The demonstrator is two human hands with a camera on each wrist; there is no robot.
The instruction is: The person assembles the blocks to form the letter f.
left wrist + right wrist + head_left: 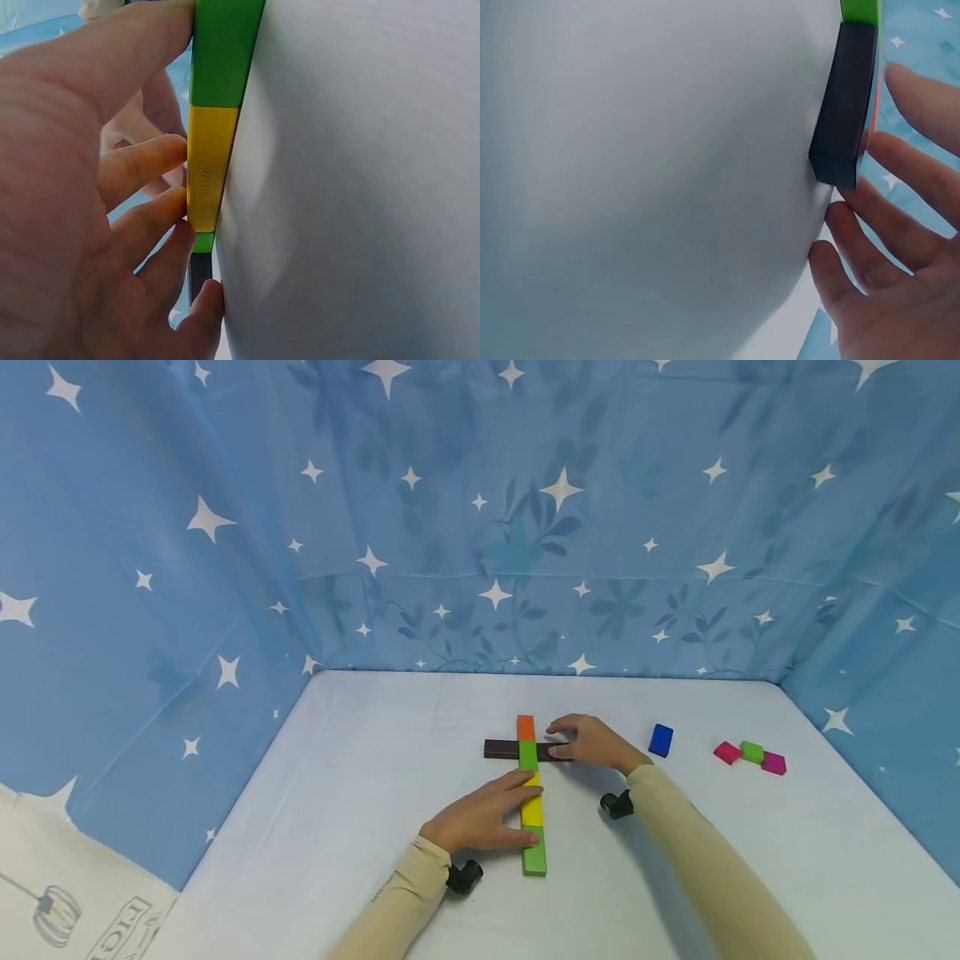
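Sleeves [708, 860] of tan cloth cover my forearms, angled inward over the white tabletop [337, 777], a black device [465, 877] at each wrist. My left hand [483, 817] reaches in with fingers spread wide and lightly bent, thumb at the lower green block [534, 862], fingertips along the yellow section [532, 814] of a row running away from me. Beyond the upper green block [528, 753], flanked by the left dark block [501, 749] and right dark block [547, 757], stands the orange end block [526, 727]. My right hand [600, 745] arches in from the right, fingers parted around the right dark block's outer end; I cannot tell whether every fingertip touches. Well apart, rightward, lie a blue block [661, 740] and a small cluster [752, 752] of three blocks. A star-printed blue curtain [450, 543] hangs behind.
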